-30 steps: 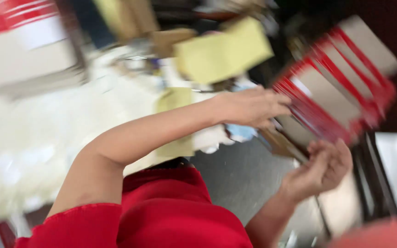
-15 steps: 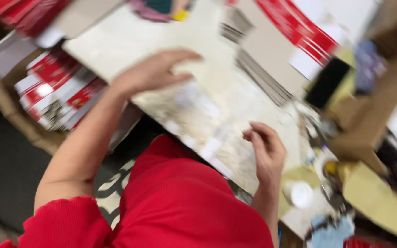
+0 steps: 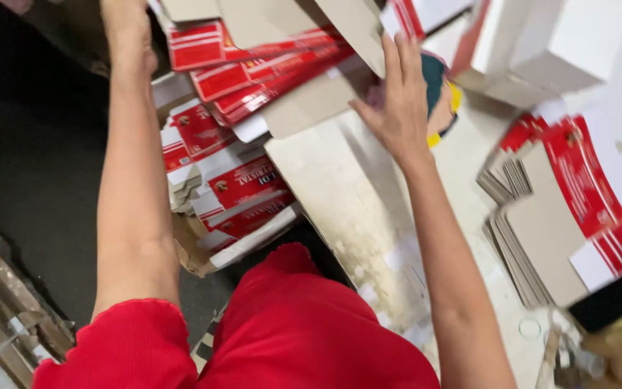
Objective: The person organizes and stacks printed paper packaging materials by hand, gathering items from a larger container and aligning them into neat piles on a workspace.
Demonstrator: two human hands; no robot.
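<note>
Right hand (image 3: 397, 108) fingers spread flat against fanned red-and-white flat cardboard cartons (image 3: 268, 68) at worn white table (image 3: 354, 209) far edge, left hand (image 3: 125, 29) on same cartons, finger state indeterminate, grey-backed carton stack (image 3: 534, 238) well right.

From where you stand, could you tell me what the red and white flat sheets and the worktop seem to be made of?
Red and white flat sheets: likely thin printed cardboard, glossy faces, dull grey-brown backs. Worktop: hard pale board, stained and scuffed; the material is unclear.
</note>
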